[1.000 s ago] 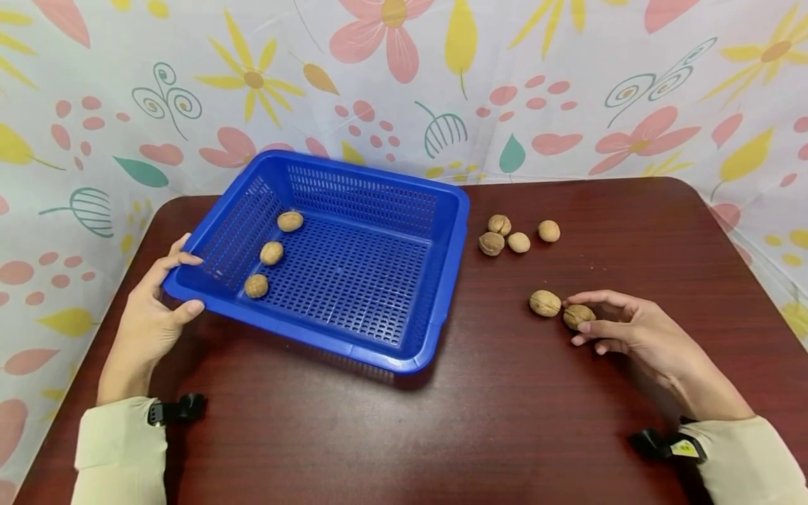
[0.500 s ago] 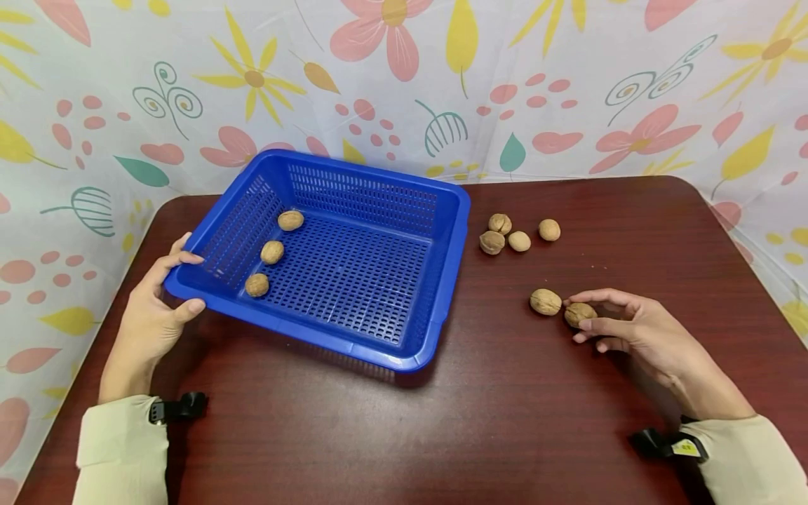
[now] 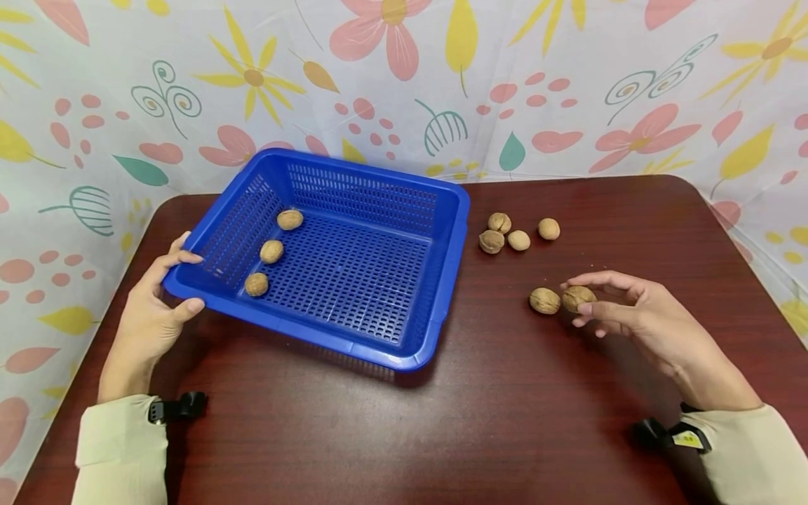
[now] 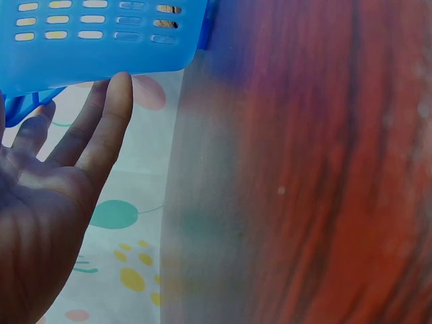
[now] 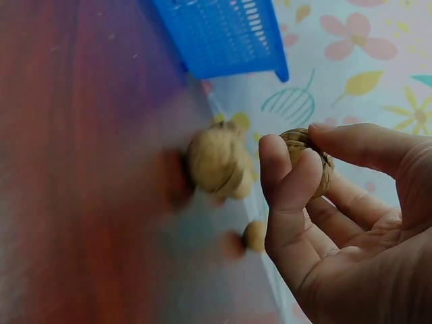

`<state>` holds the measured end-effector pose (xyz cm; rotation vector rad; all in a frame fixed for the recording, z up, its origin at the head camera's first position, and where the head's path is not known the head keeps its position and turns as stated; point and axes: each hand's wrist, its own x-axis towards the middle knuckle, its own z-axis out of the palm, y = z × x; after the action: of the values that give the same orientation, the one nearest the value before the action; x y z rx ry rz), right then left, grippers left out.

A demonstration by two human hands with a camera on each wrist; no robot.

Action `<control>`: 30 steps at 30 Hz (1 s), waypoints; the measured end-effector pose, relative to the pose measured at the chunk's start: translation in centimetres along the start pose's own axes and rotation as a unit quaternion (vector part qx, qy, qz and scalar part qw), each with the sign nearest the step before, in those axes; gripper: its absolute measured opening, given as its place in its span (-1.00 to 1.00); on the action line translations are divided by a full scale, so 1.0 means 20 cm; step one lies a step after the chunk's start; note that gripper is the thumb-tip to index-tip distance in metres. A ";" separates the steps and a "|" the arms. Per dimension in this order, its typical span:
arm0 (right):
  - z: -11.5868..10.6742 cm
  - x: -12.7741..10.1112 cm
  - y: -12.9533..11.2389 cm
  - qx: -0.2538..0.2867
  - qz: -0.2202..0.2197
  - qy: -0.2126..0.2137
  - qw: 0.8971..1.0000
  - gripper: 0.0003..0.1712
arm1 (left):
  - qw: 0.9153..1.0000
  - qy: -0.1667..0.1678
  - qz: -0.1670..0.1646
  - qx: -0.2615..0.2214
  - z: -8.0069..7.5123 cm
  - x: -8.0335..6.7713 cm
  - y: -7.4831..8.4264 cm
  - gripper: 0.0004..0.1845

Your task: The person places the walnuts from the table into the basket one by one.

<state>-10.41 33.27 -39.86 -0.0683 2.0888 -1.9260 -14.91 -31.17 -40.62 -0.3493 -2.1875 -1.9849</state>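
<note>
With the right hand (image 3: 621, 308) pinching one walnut (image 3: 576, 297), seemingly just lifted, carry it clear of its neighbour (image 3: 544, 300) while the left hand (image 3: 154, 308) grips the basket (image 3: 457, 231) rim.

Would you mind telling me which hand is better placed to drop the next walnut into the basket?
Right. The right hand already pinches a walnut in its fingers, while the left hand grips the basket rim, far from the loose walnuts.

walnut (image 3: 576, 297): tan, wrinkled shell, whole, pinched in the right hand's fingers (image 3: 587, 306), just beside another nut
basket (image 3: 442, 280): blue, perforated, left corner gripped by the left hand (image 3: 154, 308)
</note>
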 end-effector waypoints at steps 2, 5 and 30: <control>0.02 0.02 -0.04 -0.004 -0.004 -0.001 1.000 -0.58 | 1.000 0.002 -0.001 -0.002 0.00 0.00 0.00 -0.45; 0.06 0.04 -0.11 -0.028 -0.006 0.006 1.000 -0.58 | 1.000 0.005 -0.005 -0.001 0.00 0.00 0.01 -0.44; 0.79 0.59 -0.77 -0.042 -0.064 -0.170 0.982 -0.58 | 1.000 -0.005 0.006 -0.025 0.01 -0.01 0.00 -0.45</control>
<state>-20.36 13.70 -27.82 -0.5234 1.9713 -1.7449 -14.73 -31.01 -40.63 -0.3782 -2.1396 -2.0379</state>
